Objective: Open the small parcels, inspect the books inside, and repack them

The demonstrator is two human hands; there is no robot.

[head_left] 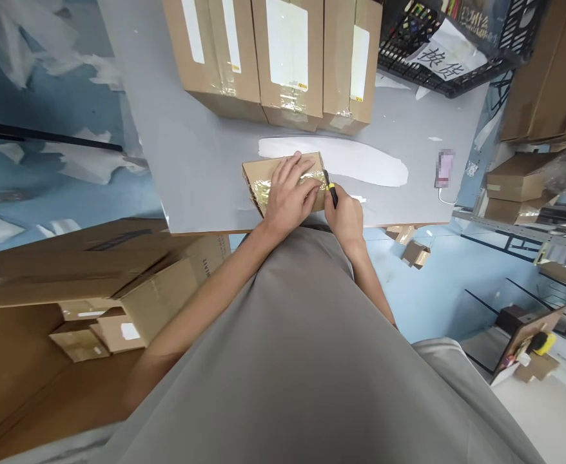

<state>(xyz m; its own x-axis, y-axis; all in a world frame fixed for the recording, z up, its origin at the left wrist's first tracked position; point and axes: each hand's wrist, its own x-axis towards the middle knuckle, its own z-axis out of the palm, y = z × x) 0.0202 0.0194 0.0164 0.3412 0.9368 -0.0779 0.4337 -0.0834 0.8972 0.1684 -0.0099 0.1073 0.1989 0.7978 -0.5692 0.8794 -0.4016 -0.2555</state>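
Observation:
A small cardboard box with shiny clear tape across it lies near the table's front edge. On its top rests my left hand, fingers stretched out and pressing flat. My right hand is closed round a black and yellow utility knife. The knife's front end is at the box's right edge; the blade itself is too small to make out. Behind the box lies a long white strip of paper, partly covered by the box.
Several taped cartons stand along the back of the grey table. A black plastic crate with a handwritten paper sits back right. A phone with a cable lies at the right. A large open carton holding smaller boxes stands lower left.

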